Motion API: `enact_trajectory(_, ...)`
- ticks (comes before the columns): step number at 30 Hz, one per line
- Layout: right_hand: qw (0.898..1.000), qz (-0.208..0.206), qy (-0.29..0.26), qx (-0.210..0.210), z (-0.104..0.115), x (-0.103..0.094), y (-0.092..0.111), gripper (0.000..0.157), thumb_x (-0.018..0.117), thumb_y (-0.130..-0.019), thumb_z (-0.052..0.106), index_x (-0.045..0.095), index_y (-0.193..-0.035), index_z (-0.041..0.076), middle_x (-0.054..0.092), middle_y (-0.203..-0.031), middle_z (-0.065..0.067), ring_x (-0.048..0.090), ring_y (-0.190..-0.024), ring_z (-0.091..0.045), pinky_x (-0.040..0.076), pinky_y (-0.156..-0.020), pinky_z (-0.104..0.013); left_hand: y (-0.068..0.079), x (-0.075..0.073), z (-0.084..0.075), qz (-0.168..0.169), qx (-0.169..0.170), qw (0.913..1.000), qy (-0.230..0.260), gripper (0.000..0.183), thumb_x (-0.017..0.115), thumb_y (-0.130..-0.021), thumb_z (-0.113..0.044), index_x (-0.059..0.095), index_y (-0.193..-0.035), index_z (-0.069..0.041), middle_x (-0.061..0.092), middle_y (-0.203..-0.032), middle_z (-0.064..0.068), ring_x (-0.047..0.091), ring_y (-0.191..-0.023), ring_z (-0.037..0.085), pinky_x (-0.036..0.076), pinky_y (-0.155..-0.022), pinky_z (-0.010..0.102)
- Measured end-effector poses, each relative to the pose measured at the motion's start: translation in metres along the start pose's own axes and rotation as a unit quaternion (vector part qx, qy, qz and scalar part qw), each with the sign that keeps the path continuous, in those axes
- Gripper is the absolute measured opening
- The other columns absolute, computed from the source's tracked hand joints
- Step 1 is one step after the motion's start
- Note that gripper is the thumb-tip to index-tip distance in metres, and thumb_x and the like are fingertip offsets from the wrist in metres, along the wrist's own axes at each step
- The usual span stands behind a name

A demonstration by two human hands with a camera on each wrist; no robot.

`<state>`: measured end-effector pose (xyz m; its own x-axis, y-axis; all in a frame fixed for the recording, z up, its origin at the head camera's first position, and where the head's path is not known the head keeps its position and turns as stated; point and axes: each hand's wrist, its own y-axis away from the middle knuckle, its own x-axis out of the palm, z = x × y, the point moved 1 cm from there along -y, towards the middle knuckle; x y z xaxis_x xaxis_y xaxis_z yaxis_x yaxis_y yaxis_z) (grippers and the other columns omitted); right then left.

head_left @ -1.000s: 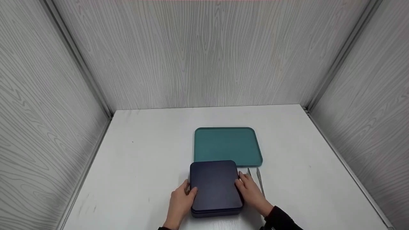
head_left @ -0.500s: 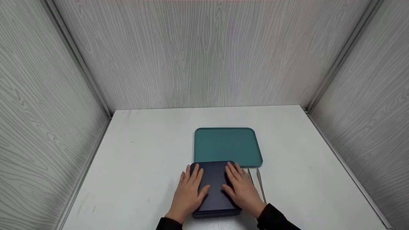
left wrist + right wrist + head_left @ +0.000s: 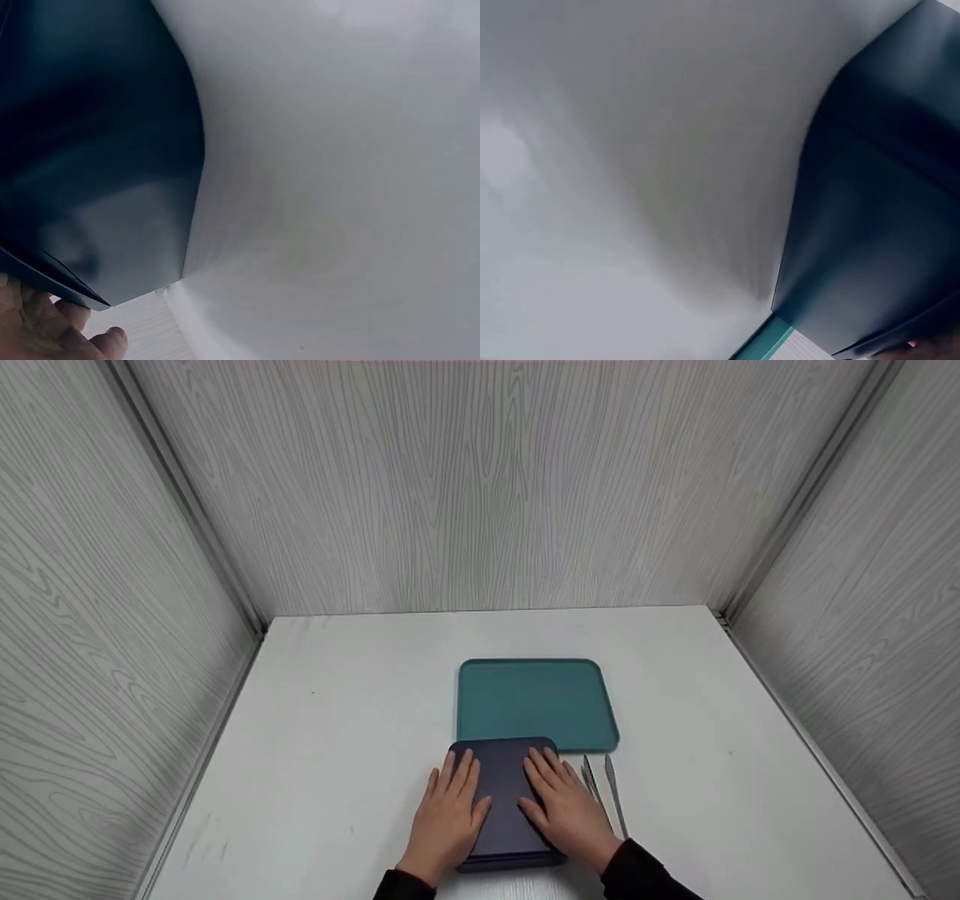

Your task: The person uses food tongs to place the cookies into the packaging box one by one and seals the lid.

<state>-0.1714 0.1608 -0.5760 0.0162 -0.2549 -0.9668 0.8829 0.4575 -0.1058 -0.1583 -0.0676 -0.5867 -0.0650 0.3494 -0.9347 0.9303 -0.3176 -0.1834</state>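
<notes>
A dark navy rectangular box [image 3: 504, 802] with rounded corners lies at the near side of the white table, its lid on and a seam showing along the near edge. My left hand [image 3: 444, 814] rests on the left part of the lid, fingers straight and pointing away. On the right part lies my right hand [image 3: 570, 814], also flat with fingers extended. In the left wrist view the box's side wall [image 3: 112, 187] fills the left, with fingers [image 3: 64, 330] along its edge. The right wrist view shows the opposite wall [image 3: 870, 240] and a bit of finger at the lower corner.
A shallow teal tray [image 3: 536, 697] lies just beyond the box, its near left part overlapped by the box in the head view. Slim metal tools [image 3: 615, 795] lie right of the box, partly behind the right hand. Grey wood-grain panels [image 3: 480, 487] enclose the table.
Both hands have gone from gripping the box's sides to lying flat on its lid. Over the last half second they have barely moved. The box and tray stay in place.
</notes>
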Motion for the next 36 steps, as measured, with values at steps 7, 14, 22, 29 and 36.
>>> enact_trajectory(7, 1.000, -0.010, 0.024, -0.017, 0.002, 0.005, 0.004, 0.066, 0.040, -0.109, 0.049, 0.034, -0.160, 0.007, 0.028, -0.167, -0.011, 0.022, -0.155, -0.032, 0.025, -0.121, -0.052, 0.005, 0.003, -0.003, 0.012, -0.009, 0.9992, -0.037, 0.065, 0.039, -0.109, -0.047, 0.032, -0.160, -0.006, 0.026, -0.168, 0.009, 0.018, -0.156, 0.031, 0.021, -0.123, 0.053)
enact_trajectory(14, 1.000, -0.007, 0.019, -0.017, 0.001, 0.006, 0.005, 0.066, 0.039, -0.109, 0.050, 0.034, -0.160, 0.007, 0.027, -0.167, -0.011, 0.022, -0.155, -0.032, 0.025, -0.121, -0.053, 0.005, 0.001, -0.002, 0.019, -0.015, 0.9991, -0.034, 0.066, 0.040, -0.109, -0.047, 0.032, -0.161, -0.008, 0.025, -0.169, 0.007, 0.018, -0.157, 0.030, 0.018, -0.123, 0.056)
enact_trajectory(22, 1.000, 0.003, -0.002, -0.010, 0.001, 0.003, 0.001, 0.067, 0.042, -0.108, 0.050, 0.036, -0.159, 0.008, 0.030, -0.167, -0.010, 0.024, -0.154, -0.032, 0.022, -0.121, -0.056, 0.002, -0.003, -0.001, 0.027, -0.014, 0.9987, -0.041, 0.066, 0.041, -0.108, -0.048, 0.035, -0.160, -0.008, 0.027, -0.168, 0.009, 0.020, -0.156, 0.031, 0.018, -0.122, 0.057)
enact_trajectory(29, 1.000, -0.017, -0.004, -0.006, -0.005, -0.003, 0.000, 0.068, 0.042, -0.107, 0.054, 0.040, -0.158, 0.009, 0.034, -0.165, -0.012, 0.027, -0.153, -0.035, 0.020, -0.121, -0.059, -0.001, -0.009, 0.003, 0.031, -0.022, 0.9990, -0.023, 0.066, 0.041, -0.107, -0.051, 0.038, -0.159, -0.010, 0.029, -0.167, 0.011, 0.019, -0.155, 0.036, 0.017, -0.122, 0.058)
enact_trajectory(36, 0.999, -0.045, 0.013, 0.010, -0.020, -0.012, -0.003, 0.067, 0.047, -0.106, 0.052, 0.040, -0.158, 0.010, 0.034, -0.165, -0.013, 0.027, -0.152, -0.040, 0.019, -0.120, -0.061, -0.007, -0.020, 0.014, 0.008, -0.038, 0.9990, -0.020, 0.065, 0.044, -0.107, -0.051, 0.040, -0.158, -0.011, 0.030, -0.166, 0.012, 0.020, -0.155, 0.040, 0.016, -0.122, 0.059)
